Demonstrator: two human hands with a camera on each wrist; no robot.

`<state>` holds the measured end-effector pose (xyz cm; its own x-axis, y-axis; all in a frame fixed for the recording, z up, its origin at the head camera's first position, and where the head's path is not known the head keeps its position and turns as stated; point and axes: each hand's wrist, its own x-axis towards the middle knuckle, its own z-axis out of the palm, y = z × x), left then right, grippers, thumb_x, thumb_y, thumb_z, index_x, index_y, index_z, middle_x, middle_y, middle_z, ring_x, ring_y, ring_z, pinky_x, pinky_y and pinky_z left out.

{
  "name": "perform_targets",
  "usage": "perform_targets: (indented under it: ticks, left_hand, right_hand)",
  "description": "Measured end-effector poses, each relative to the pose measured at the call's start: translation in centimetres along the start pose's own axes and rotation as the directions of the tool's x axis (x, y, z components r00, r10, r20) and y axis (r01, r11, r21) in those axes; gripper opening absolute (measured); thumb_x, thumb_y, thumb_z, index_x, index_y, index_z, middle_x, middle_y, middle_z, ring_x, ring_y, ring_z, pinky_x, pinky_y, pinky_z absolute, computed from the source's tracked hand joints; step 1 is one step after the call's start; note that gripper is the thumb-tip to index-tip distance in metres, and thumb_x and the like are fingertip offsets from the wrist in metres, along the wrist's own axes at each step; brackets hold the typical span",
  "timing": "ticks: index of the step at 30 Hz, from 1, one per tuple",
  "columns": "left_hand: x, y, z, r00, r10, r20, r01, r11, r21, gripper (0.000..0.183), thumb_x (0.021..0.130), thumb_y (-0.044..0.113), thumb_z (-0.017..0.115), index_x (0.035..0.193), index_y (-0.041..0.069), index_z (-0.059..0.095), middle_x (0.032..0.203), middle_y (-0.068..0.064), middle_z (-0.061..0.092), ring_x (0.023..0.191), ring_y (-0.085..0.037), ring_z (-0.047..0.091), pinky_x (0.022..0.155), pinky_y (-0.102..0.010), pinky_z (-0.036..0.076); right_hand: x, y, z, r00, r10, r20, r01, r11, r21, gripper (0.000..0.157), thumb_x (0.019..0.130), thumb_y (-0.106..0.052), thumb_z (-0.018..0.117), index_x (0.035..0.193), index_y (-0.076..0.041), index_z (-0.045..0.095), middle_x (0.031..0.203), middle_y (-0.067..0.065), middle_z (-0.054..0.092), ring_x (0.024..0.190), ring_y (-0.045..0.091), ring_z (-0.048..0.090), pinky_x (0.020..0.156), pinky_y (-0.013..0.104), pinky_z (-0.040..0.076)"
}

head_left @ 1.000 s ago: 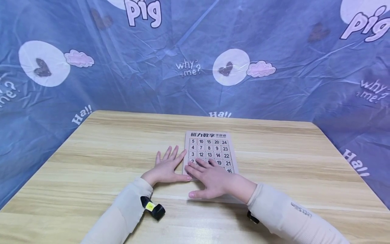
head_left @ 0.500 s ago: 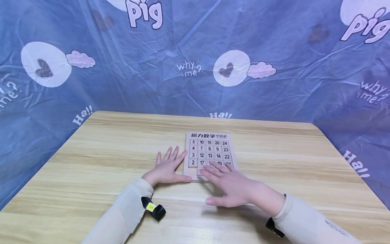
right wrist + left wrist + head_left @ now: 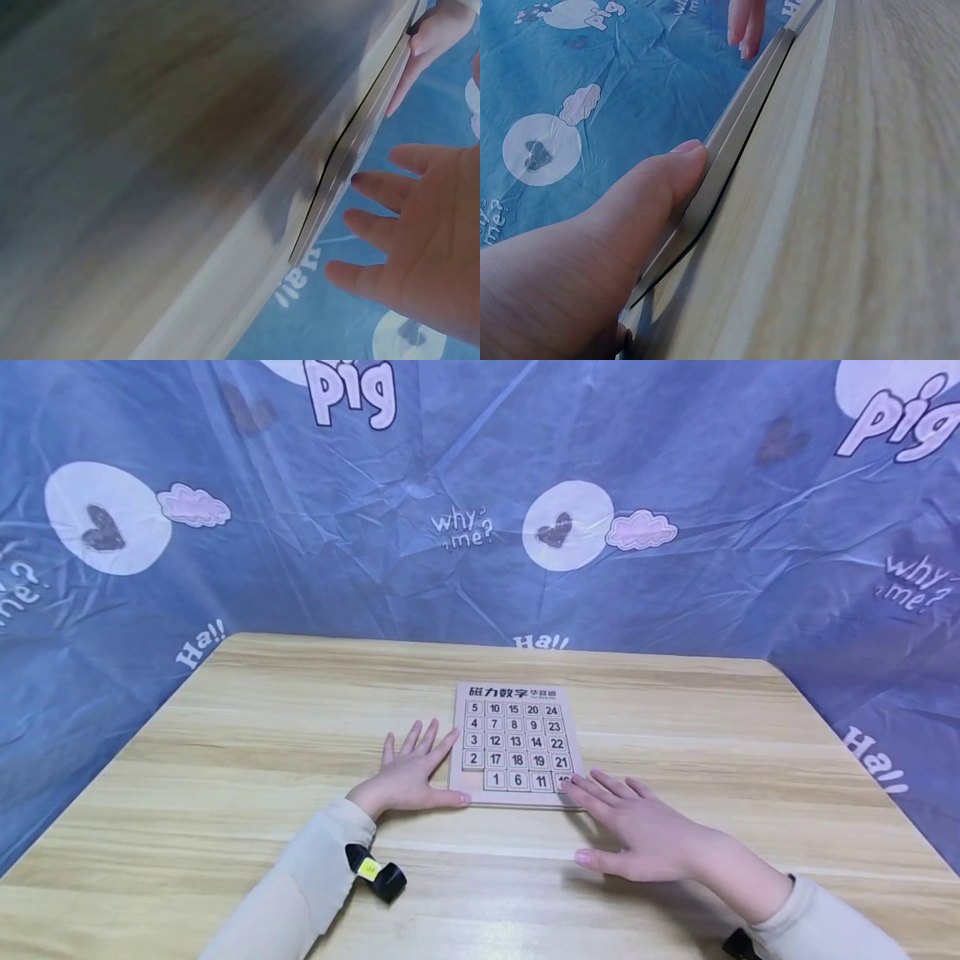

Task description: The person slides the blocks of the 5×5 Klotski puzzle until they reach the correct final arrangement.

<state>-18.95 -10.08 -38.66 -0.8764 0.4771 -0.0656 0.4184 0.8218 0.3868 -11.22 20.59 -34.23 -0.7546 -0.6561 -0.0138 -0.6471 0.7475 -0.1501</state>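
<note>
A sliding number puzzle (image 3: 517, 801) lies flat on the table, with printed characters along its top and rows of numbered tiles. The bottom row has a gap at its left end, beside tile 1 (image 3: 496, 780). My left hand (image 3: 408, 781) rests at the board's left side with fingers spread, its thumb (image 3: 682, 169) against the near left corner. Beside the near right corner is my right hand (image 3: 645, 835), palm down, fingers extended. Its fingertips partly cover the last tile (image 3: 562, 783) of the bottom row; whether they touch it, I cannot tell.
The wooden table (image 3: 247, 752) extends around the board on all sides. A blue printed cloth (image 3: 360, 577) hangs behind the table's far edge and along both sides. A black strap with a small device (image 3: 386, 881) sits on the left wrist.
My right hand has slid right and toward me, from over the lower tiles to the near right corner. The bottom row and its left gap have come into sight. My left hand stays put.
</note>
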Motion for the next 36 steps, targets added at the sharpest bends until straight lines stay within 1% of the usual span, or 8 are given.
perform_targets:
  ticks: [4, 9, 16, 20, 31, 36]
  left_hand:
    - [0.0, 0.0, 0.0, 1.0, 0.002, -0.001, -0.002, 1.0, 0.002, 0.098, 0.063, 0.072, 0.049, 0.14, 0.022, 0.012, 0.142, -0.013, 0.002, 0.127, -0.031, -0.006, 0.092, -0.056, -0.011]
    - [0.1, 0.1, 0.0, 1.0, 0.0, 0.003, 0.0, 1.0, 0.003, 0.098, 0.064, 0.072, 0.049, 0.14, 0.022, 0.013, 0.142, -0.013, 0.002, 0.127, -0.031, -0.006, 0.092, -0.056, -0.011]
    - [0.1, 0.1, 0.0, 1.0, -0.005, 0.005, 0.005, 1.0, 0.002, 0.098, 0.063, 0.073, 0.049, 0.14, 0.023, 0.012, 0.142, -0.012, 0.001, 0.127, -0.031, -0.007, 0.093, -0.055, -0.011]
    - [0.1, 0.0, 0.0, 1.0, -0.008, 0.006, 0.008, 1.0, 0.007, 0.098, 0.063, 0.074, 0.048, 0.139, 0.024, 0.011, 0.142, -0.012, 0.0, 0.127, -0.03, -0.007, 0.093, -0.055, -0.011]
    - [0.0, 0.0, -0.1, 1.0, -0.008, 0.008, 0.008, 1.0, 0.002, 0.098, 0.063, 0.073, 0.048, 0.139, 0.024, 0.011, 0.142, -0.012, 0.0, 0.127, -0.031, -0.007, 0.093, -0.055, -0.011]
    - [0.1, 0.0, -0.1, 1.0, -0.008, 0.01, 0.008, 1.0, 0.008, 0.099, 0.062, 0.075, 0.046, 0.139, 0.025, 0.009, 0.142, -0.011, -0.001, 0.127, -0.03, -0.007, 0.093, -0.055, -0.012]
  right_hand:
    - [-0.3, 0.2, 0.1, 1.0, 0.009, 0.0, -0.009, 1.0, -0.003, 0.072, 0.081, -0.055, 0.045, 0.135, -0.011, 0.029, 0.136, 0.01, 0.029, 0.123, 0.033, 0.023, 0.092, 0.058, 0.018]
    - [0.0, 0.1, 0.3, 1.0, 0.007, -0.002, -0.007, 1.0, -0.007, 0.073, 0.08, -0.056, 0.045, 0.136, -0.011, 0.029, 0.134, 0.009, 0.032, 0.122, 0.033, 0.024, 0.092, 0.058, 0.018]
    - [0.6, -0.3, 0.6, 1.0, -0.002, 0.018, 0.003, 1.0, -0.019, 0.075, 0.08, -0.059, 0.043, 0.136, -0.012, 0.027, 0.136, 0.011, 0.027, 0.123, 0.032, 0.022, 0.092, 0.058, 0.018]
    - [1.0, -0.5, 0.7, 1.0, -0.012, 0.023, 0.013, 1.0, -0.028, 0.076, 0.079, -0.06, 0.042, 0.137, -0.013, 0.025, 0.137, 0.01, 0.027, 0.124, 0.031, 0.021, 0.093, 0.057, 0.018]
    - [2.0, -1.1, 0.6, 0.998, -0.017, 0.06, 0.017, 1.0, -0.012, 0.078, 0.079, -0.061, 0.041, 0.138, -0.015, 0.023, 0.138, 0.01, 0.025, 0.125, 0.029, 0.017, 0.093, 0.057, 0.016]
    - [2.6, -0.6, -0.1, 0.997, -0.019, 0.075, 0.017, 0.999, 0.028, 0.075, 0.082, -0.057, 0.04, 0.137, -0.01, 0.023, 0.137, 0.009, 0.026, 0.125, 0.032, 0.017, 0.093, 0.058, 0.014]
